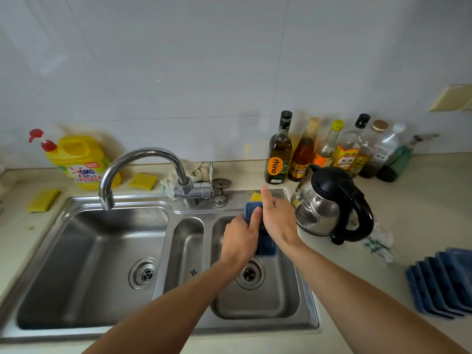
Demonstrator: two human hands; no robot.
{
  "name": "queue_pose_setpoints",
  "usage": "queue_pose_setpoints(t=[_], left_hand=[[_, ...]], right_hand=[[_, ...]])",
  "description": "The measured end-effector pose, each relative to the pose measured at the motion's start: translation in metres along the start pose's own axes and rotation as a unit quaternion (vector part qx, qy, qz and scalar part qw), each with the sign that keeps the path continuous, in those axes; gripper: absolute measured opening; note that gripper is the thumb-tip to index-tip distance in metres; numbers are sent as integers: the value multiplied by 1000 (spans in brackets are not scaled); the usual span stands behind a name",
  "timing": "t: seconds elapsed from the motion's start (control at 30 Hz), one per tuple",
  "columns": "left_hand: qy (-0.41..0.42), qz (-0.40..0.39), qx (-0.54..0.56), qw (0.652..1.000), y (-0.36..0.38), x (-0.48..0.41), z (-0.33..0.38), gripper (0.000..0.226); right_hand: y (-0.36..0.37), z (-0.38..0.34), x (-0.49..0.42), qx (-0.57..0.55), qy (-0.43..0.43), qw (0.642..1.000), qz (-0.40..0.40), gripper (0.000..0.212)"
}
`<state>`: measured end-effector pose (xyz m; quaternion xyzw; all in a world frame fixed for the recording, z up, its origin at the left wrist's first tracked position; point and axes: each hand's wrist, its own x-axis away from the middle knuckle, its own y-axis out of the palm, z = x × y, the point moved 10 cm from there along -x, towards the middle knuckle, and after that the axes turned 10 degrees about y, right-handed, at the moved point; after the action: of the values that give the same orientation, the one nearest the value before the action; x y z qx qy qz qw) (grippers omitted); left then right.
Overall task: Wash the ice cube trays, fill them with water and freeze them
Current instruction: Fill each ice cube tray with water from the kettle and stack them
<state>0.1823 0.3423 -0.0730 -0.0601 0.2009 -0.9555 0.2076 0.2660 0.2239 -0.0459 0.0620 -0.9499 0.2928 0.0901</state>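
I'm on the washing step: my left hand (pixel 240 238) curls round the blue ice cube tray (pixel 267 247), held between both hands over the sink (pixel 275 302), and my right hand (pixel 278 221) lies straight-fingered on a yellow sponge (pixel 255 196) at its fingertips, so next I'd scrub the cells, then rinse.

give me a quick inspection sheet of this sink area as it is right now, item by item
surface: pale counter around a steel sink; no water seen running from the faucet.
job's things: one blue tray held over the right basin; more stacked trays on the counter at right.
clutter: kettle, bottles, detergent jug, sponge, second sponge, cloth behind the faucet.
hands: left hand grips the blue tray; right hand lies straight-fingered over it, a yellow pad at its fingertips.
cables: nothing seen.
surroundings: white tiled wall.
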Motion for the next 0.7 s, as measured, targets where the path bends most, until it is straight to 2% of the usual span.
queue_pose_setpoints(t=[0.23,0.33,0.47,0.57,0.7], left_hand=[[15,-30,-12,999,-2,-10,-6,42],[12,-33,-37,999,-9,-18,-9,42],[34,-21,-30,999,-21,-33,-8,40],[77,-74,-28,994,-19,-42,2,42],[113,-165,-7,980,-11,-43,12,39]], right_hand=[[6,0,0,-44,13,999,-2,73],[13,5,-2,-32,48,996,-63,72],[26,22,14,-39,87,974,-204,37],[24,25,21,-37,62,968,-241,23],[9,27,20,-40,41,974,-220,30]])
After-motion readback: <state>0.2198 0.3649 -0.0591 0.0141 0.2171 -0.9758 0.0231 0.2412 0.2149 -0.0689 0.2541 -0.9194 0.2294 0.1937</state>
